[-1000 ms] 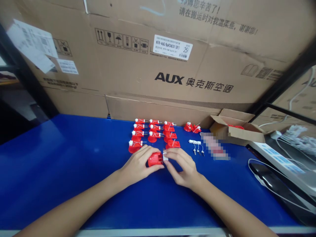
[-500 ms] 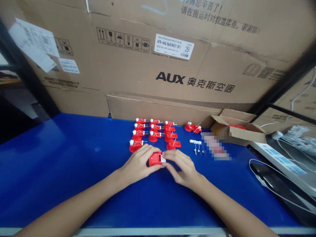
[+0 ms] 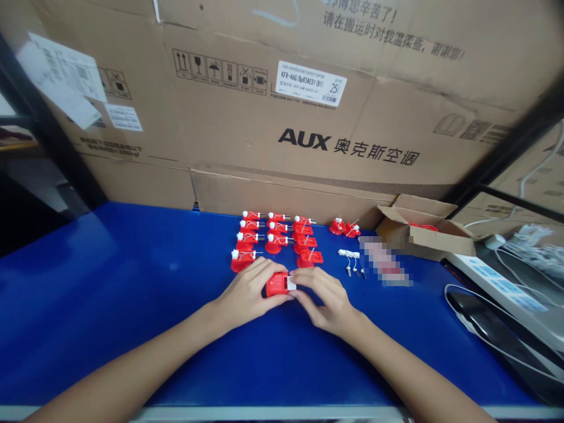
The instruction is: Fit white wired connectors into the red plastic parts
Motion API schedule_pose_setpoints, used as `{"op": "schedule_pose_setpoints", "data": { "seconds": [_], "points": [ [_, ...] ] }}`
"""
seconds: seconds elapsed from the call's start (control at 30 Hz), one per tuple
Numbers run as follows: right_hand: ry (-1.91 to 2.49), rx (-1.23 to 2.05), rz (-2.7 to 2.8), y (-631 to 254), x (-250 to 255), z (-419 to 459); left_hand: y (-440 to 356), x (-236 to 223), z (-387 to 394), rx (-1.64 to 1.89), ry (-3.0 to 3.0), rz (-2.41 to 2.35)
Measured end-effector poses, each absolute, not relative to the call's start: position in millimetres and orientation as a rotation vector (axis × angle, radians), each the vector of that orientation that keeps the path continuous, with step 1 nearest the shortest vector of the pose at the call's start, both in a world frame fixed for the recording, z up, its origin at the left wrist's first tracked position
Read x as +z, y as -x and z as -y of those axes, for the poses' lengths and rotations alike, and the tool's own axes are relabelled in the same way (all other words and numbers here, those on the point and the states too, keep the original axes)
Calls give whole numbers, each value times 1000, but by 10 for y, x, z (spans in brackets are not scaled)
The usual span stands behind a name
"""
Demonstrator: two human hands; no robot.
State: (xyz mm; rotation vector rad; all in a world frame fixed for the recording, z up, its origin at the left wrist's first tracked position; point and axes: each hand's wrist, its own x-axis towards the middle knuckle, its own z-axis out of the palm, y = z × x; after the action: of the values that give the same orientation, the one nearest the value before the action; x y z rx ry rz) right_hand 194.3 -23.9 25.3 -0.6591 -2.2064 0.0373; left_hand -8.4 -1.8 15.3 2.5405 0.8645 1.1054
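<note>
My left hand grips a red plastic housing from the left, thumb below and fingers above. At the housing's right end, my right hand pinches a small white piece that sits against the opening; how deep it goes in is hidden. Just beyond my hands stand rows of similar red housings, several fitted with white parts and wires. Those in the nearer right column, such as one red housing, show a thin metal pin and no white block.
Small white connectors with short wires lie right of the rows. Two red assemblies stand behind them. An open cardboard box holds red parts. A power strip and a black device with a cable lie at right. A large carton walls the back.
Almost nothing differs. The red housing has shifted very slightly to the right between my hands; both hands keep their grip.
</note>
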Motion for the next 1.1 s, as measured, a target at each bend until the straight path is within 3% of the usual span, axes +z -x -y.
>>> {"op": "schedule_pose_setpoints", "data": {
  "seconds": [1.1],
  "points": [
    [729,153,2178,-1955,287,228,85,168,38,1121,-2545,-861]
  ]
}}
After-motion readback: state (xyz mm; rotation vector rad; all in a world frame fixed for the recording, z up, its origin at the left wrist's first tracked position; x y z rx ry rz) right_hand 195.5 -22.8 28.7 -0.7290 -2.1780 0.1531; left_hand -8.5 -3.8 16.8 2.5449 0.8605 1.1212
